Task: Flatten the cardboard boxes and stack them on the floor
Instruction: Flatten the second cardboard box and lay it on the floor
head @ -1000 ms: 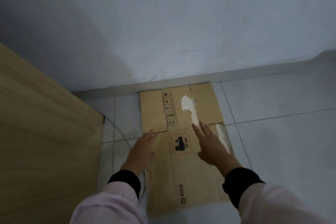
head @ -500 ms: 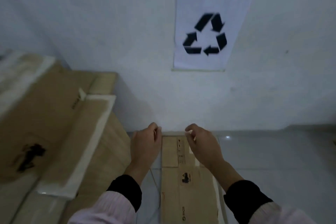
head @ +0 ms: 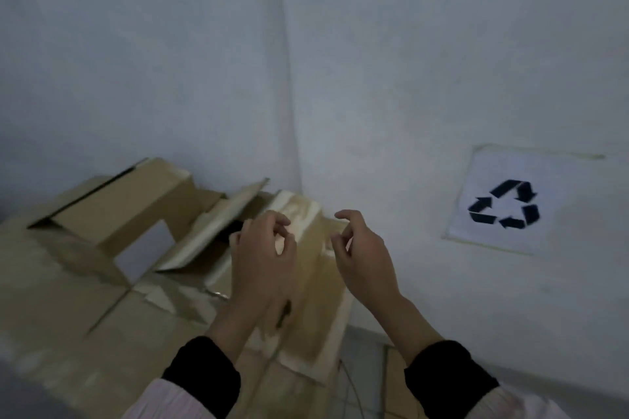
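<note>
pale walls meet in a corner at 12 o'clock, with a recycling sign (head: 503, 204) taped to the right-hand wall at 3 o'clock. below, at 9 o'clock, a raised surface carries the unflattened cardboard boxes (head: 112, 211): one open carton with a rectangular cut-out, and beside it, toward the centre, a carton with loose flaps (head: 218, 228) and pale tape strips. a sliver of flattened cardboard (head: 394, 381) lies on the floor (head: 364, 343) at 6 o'clock, between the sleeves.

left hand (head: 262, 258): empty, fingers loosely curled, part-spread, held over the taped carton; contact cannot be confirmed. right hand (head: 364, 258): empty, fingers curled and part-spread, held just right of that carton's far edge, apart from it.

step in hand, as judged: reach for the next box; one piece appears already laid down, several remain standing.

next move calls for:
1. close both hands on opposite edges of the nearest carton.
2. lift it clear of its neighbours, since flaps overlap.
3. release taped seams, fold flat, place on the floor piece at 6 o'clock.
</note>
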